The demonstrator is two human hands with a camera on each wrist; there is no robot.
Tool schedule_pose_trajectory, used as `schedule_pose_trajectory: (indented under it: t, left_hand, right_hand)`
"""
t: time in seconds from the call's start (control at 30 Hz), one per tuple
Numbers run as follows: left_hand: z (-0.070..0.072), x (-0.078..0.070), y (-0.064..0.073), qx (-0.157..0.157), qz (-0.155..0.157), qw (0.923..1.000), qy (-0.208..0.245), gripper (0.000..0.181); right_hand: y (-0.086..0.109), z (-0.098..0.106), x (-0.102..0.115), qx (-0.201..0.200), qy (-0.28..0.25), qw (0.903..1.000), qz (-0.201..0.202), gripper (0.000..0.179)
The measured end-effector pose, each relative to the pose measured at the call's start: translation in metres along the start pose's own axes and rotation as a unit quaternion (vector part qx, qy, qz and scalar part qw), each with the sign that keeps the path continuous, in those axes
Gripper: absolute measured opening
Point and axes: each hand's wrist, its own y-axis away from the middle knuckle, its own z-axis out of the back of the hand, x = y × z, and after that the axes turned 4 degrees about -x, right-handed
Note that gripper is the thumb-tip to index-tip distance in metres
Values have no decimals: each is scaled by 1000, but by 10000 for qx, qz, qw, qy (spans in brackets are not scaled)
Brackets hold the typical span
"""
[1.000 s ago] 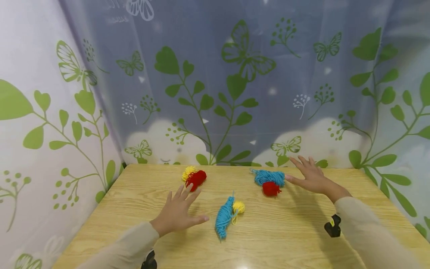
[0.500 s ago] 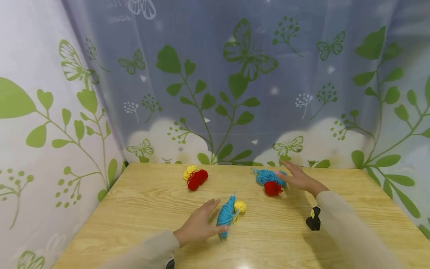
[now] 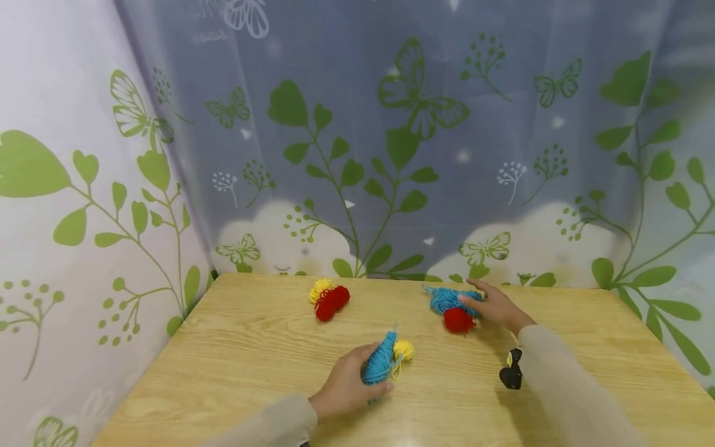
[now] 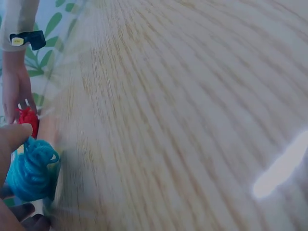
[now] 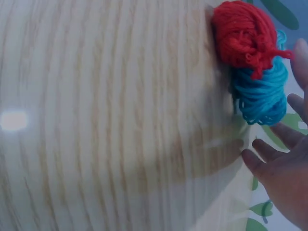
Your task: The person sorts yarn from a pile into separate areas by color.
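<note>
My left hand (image 3: 347, 383) holds a long blue yarn bundle (image 3: 382, 360) at the middle front of the table, thumb on the near side and fingers curved round the far side. A small yellow yarn ball (image 3: 403, 349) lies against that bundle's right side. In the left wrist view the blue bundle (image 4: 31, 171) sits between thumb and fingers. At the back right, my right hand (image 3: 497, 307) reaches over another blue yarn bundle (image 3: 447, 299), beside a red yarn ball (image 3: 458, 320). The right wrist view shows its fingers (image 5: 267, 153) spread and loose beside the blue yarn.
A red yarn bundle (image 3: 333, 302) and a yellow yarn ball (image 3: 321, 290) lie together at the back left of the wooden table (image 3: 251, 347). A patterned curtain (image 3: 335, 155) hangs behind the table's back edge.
My left hand has moved right from beside the red yarn to the front blue bundle and closed round it. My right hand has come left and lower over the back blue bundle.
</note>
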Motion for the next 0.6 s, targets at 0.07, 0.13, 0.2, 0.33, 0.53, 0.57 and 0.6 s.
schedule_pose_trajectory:
  t: [0.07,0.13,0.2,0.33,0.53,0.57,0.6]
  left_hand:
    - [-1,0,-1,-70,6,10000,26,77]
    - [-1,0,-2,-134,5,9999,-20,77]
    - [-1,0,-3,-179,23,9998,-59,78]
    - [-2,-1,-3,-249,58,9996,-93,79]
    - [-3,-2,-1,-333,280,9990,119,68]
    - [-4,-2,-2,-362,284,9988,142,67]
    - [-4,-2,-2,-385,287,9987,169,66]
  right_hand:
    - [0,-3,-1,-130,70,9998,102,75]
    - [-2,-6,-2,-262,143,9995,134,74]
    - [-3,-8,-2,-370,222,9990,134,72]
    - [-3,-12,-3,-551,207,9982,74,63]
    - [-2,-17,-4,-772,192,9968,71,51]
    - [-2,-17,-5,-817,243,9963,85,49]
    - [-2,-17,-5,-866,282,9958,101,48]
